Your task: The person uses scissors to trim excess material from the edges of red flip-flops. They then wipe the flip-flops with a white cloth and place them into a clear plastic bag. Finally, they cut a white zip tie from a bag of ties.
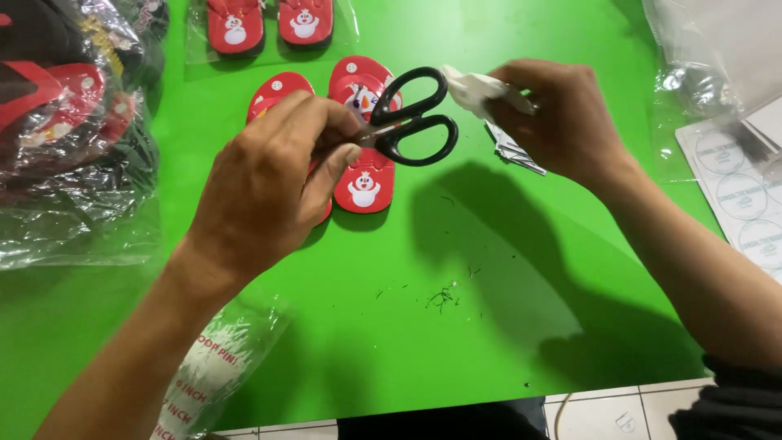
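Far left: clear plastic bags (73,122) of red and black sandals, stacked on the worktop (505,326) — bright green, flat.
Lower left: clear bag of white pins (208,371) at the worktop's near edge.
Left hand (265,183): fingers clenched on the blades of black-handled scissors (411,118), handles pointing right, above a red sandal pair (358,130).
Right hand (562,118): fingers grasping white tags (481,90).
Far right: sheet of round stickers (745,195).
Bottom edge: white tiled floor (611,415).
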